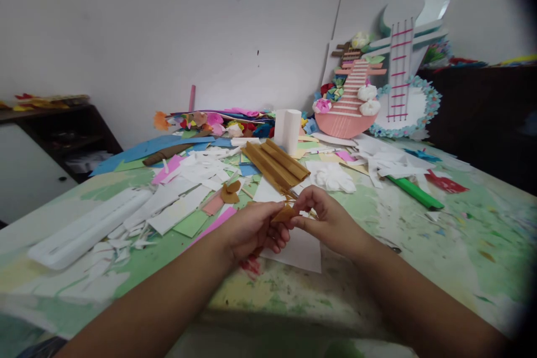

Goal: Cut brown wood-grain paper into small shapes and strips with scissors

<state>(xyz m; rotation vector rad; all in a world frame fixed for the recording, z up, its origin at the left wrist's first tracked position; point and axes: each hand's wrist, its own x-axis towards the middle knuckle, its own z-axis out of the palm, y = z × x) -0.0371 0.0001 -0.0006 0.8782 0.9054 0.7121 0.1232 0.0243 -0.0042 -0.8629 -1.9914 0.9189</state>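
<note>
Between both hands is a small piece of brown crepe paper, folded or cut to a small shape. My left hand pinches it from the left, with the fingers curled beneath. On its right edge, my right hand closes thumb and fingertips. A larger folded length of brown crepe paper lies just beyond my fingers. Left of my hands rest several cut brown petal-shaped pieces. Under the hands is a white paper sheet. Something thin and grey by my right fingertips is too small to make out.
White paper scraps and a long white device cover the left side. A white paper roll stands behind. A decorated pink paper instrument leans at the back right, near a green roll. Crumpled white tissue lies nearer.
</note>
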